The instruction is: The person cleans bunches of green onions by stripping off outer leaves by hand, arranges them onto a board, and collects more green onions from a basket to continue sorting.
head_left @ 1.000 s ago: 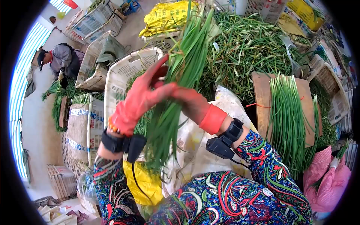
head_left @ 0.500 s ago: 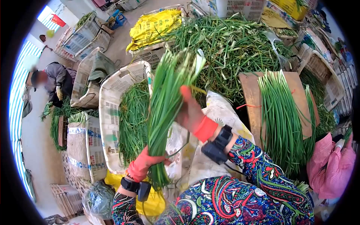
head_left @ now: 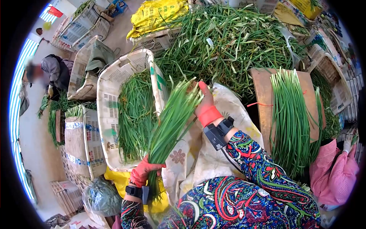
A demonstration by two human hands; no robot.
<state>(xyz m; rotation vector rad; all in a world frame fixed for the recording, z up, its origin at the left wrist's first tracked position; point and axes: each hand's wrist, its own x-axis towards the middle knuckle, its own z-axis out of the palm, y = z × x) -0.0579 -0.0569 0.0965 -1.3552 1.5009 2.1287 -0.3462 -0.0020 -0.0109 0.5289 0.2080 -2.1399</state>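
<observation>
A long bunch of garlic chives (head_left: 171, 118) slants up from lower left to upper right in front of me, its pale stem ends at the top. Around the lower leaves, my orange-gloved left hand (head_left: 146, 170) is closed. At the pale ends is my right hand (head_left: 206, 102), also gloved, with its thumb up and its fingers curled about the stems, partly hidden by them. Below the bunch, a pale flowered cloth (head_left: 225, 152) covers my lap. To the right, more trimmed chives (head_left: 288, 114) lie lined up on a brown board (head_left: 263, 91).
A white plastic crate (head_left: 105, 114) with loose chives stands on the left. Behind my hands rises a large heap of chives (head_left: 232, 45). A yellow sack (head_left: 156, 15) lies on a crate at the back. One person (head_left: 57, 70) bends at far left; pink-checked clothing (head_left: 335, 171) shows at right.
The bunch has come lower and tilts further right. My left hand moved down slightly; the right hand, open beside the stems before, has moved up and right to their pale ends.
</observation>
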